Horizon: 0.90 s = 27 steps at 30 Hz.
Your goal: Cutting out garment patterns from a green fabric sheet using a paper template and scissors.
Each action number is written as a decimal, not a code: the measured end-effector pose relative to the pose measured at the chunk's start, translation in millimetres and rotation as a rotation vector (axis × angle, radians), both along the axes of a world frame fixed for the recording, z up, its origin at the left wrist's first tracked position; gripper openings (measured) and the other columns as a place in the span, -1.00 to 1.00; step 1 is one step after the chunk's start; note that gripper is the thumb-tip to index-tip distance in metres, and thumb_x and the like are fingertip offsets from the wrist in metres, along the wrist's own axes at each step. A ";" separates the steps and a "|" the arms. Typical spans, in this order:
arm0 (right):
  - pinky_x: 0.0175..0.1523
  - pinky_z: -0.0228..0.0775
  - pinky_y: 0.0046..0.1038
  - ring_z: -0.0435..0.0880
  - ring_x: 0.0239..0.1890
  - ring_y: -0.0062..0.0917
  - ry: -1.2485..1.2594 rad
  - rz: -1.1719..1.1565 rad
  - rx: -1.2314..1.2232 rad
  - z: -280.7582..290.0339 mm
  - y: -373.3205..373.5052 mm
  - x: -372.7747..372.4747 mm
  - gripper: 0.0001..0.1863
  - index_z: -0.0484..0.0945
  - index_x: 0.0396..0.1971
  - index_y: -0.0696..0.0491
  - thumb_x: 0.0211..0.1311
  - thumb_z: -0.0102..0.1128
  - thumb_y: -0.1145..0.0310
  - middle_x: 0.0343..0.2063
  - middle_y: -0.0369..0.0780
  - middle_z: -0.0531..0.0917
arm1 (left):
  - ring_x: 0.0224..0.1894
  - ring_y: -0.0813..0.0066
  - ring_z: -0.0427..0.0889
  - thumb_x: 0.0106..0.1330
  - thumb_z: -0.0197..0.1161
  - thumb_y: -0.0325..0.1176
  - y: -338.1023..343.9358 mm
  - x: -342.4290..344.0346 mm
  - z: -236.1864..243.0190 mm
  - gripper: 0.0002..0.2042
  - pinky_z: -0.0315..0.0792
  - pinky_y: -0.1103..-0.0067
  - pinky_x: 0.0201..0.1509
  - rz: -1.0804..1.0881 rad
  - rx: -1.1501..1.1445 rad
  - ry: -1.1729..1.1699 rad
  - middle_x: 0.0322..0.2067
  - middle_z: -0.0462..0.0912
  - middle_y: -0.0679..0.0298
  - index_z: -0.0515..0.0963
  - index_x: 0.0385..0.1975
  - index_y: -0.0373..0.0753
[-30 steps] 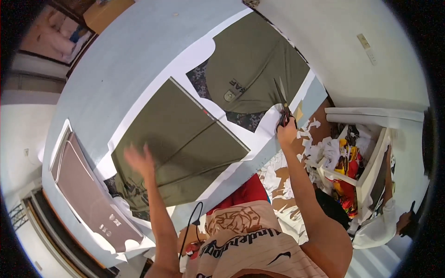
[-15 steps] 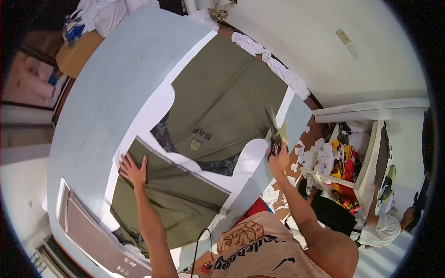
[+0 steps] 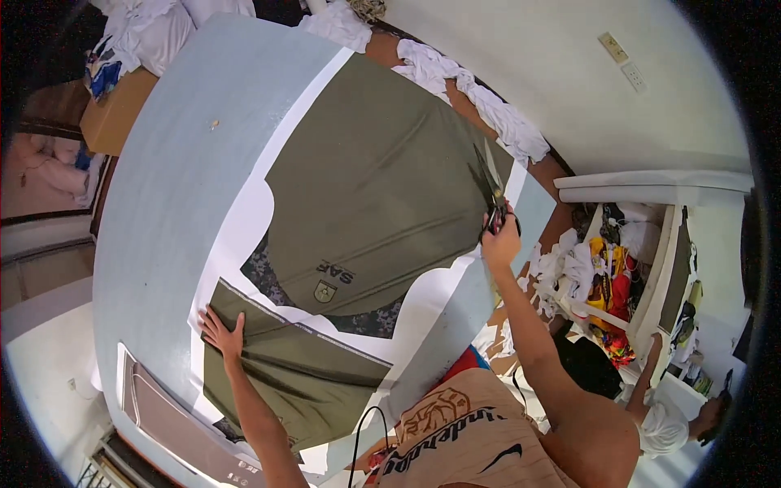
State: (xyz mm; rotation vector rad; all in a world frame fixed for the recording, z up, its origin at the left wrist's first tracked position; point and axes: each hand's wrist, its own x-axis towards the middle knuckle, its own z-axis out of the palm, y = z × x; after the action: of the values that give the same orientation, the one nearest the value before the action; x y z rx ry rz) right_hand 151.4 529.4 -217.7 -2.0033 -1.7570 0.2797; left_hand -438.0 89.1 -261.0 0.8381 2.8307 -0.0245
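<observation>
My right hand (image 3: 501, 241) grips a pair of scissors (image 3: 496, 192) by the handles, with the blades spread and pointing away from me. The blades lie at the right edge of a large olive-green fabric panel (image 3: 374, 171). This panel has a small printed emblem, dark patterned trim at its near end and a white border. Nearer me lies a second olive fabric piece (image 3: 301, 366), creased, with a thin printed band along its far edge. My left hand (image 3: 221, 333) rests with fingers spread on that piece's left corner and the white border.
The fabric lies on a pale blue-grey table (image 3: 179, 179). A brown panel (image 3: 167, 407) is at its near left. On the right, a white bin (image 3: 643, 293) holds colourful cloth, with white scraps (image 3: 561, 268) beside it. Another person (image 3: 663, 427) is at far right.
My right hand has moved the scissors farther away along the panel's right edge, and the blades now show clearly apart. The left hand still lies on the near piece. The whole view has shifted slightly.
</observation>
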 end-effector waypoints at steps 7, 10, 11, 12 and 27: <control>-0.13 0.55 -0.19 0.73 -0.25 -0.14 -0.022 -0.024 -0.097 16.3 -32.9 21.9 -0.36 0.47 0.33 0.05 0.27 0.41 0.23 -0.22 -0.08 0.73 | 0.62 -0.24 -0.16 0.27 0.34 0.33 13.2 61.0 27.0 0.03 -0.14 -0.13 0.58 0.059 0.155 0.175 0.61 -0.12 -0.11 0.03 0.62 -0.05; -0.08 0.54 -0.16 0.73 -0.19 -0.11 -0.084 -0.019 -0.148 14.6 -35.4 46.4 -0.36 0.46 0.35 0.05 0.28 0.39 0.24 -0.20 -0.04 0.73 | 0.60 -0.30 -0.08 0.30 0.36 0.26 23.3 190.0 57.5 -0.05 -0.09 -0.15 0.56 0.090 0.384 0.279 0.59 -0.09 -0.21 0.18 0.56 -0.19; -0.07 0.53 -0.16 0.72 -0.18 -0.11 -0.085 0.035 -0.139 8.1 -37.6 50.1 -0.36 0.45 0.35 0.06 0.28 0.38 0.24 -0.19 -0.03 0.72 | 0.61 -0.26 -0.09 0.33 0.35 0.24 11.9 240.9 65.1 -0.05 -0.11 -0.16 0.56 0.120 0.329 0.210 0.60 -0.14 -0.18 0.14 0.57 -0.19; -0.06 0.53 -0.16 0.72 -0.17 -0.10 -0.081 0.102 -0.133 -1.2 -41.1 49.1 -0.35 0.45 0.35 0.06 0.29 0.38 0.24 -0.17 -0.02 0.72 | 0.62 -0.22 -0.11 0.36 0.33 0.23 -4.0 286.4 68.5 -0.06 -0.13 -0.18 0.56 0.163 0.271 0.147 0.61 -0.20 -0.16 0.10 0.59 -0.18; -0.09 0.46 -0.06 0.67 -0.17 0.06 0.062 0.302 0.079 12.0 -7.6 3.4 -0.63 0.51 -0.07 0.13 0.21 0.40 0.31 -0.26 0.01 0.69 | 0.63 -0.30 -0.35 -0.11 0.36 0.63 -138.3 372.8 55.6 0.40 -0.23 -0.42 0.46 0.202 0.046 -0.160 0.63 -0.33 -0.05 -0.15 0.65 -0.10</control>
State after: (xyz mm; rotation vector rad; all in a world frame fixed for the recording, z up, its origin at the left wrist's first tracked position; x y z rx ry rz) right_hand 154.8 521.8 -205.6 -1.6536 -1.9961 0.3583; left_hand -65.2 -49.2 -205.4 0.5327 2.7574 0.1313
